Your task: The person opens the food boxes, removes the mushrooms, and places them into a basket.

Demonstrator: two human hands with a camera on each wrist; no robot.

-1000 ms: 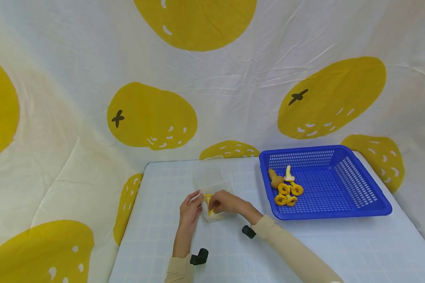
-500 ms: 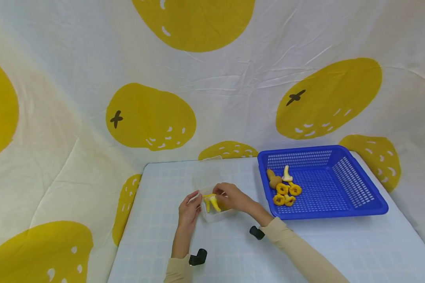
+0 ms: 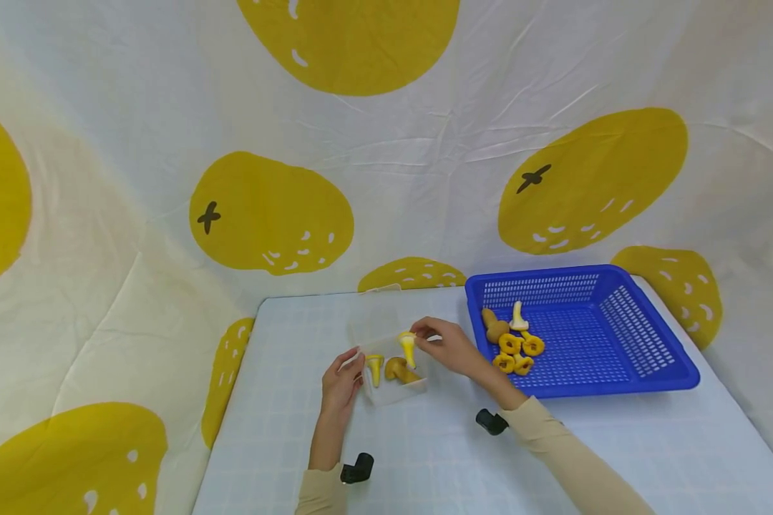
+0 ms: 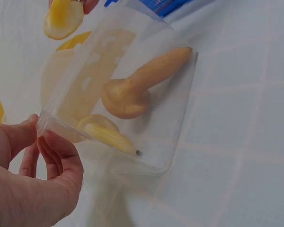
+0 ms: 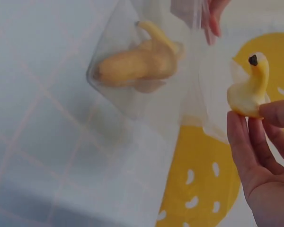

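A clear plastic box (image 3: 376, 397) with its lid (image 3: 373, 322) folded back stands on the table, and my left hand (image 3: 341, 386) pinches its left rim between thumb and fingers. Inside lie a brown mushroom (image 3: 397, 369) and a yellow mushroom (image 3: 375, 369), both visible through the wall in the left wrist view. Over the box's far right side, my right hand (image 3: 449, 348) pinches another yellow mushroom (image 5: 255, 90) by its cap. Its stem points down in the head view, with a dark spot at the tip in the right wrist view.
A blue plastic basket (image 3: 666, 383) stands to the right. Grouped at its left end are a brown mushroom (image 3: 494, 327), a white one (image 3: 518, 316) and several yellow ones (image 3: 510, 344). Behind the table hangs a cloth (image 3: 412, 207) printed with yellow fruit.
My right hand has lifted the yellow mushroom from inside the box, moving up and right. The brown mushroom in the box has come into plain view. My left hand stays at the rim.
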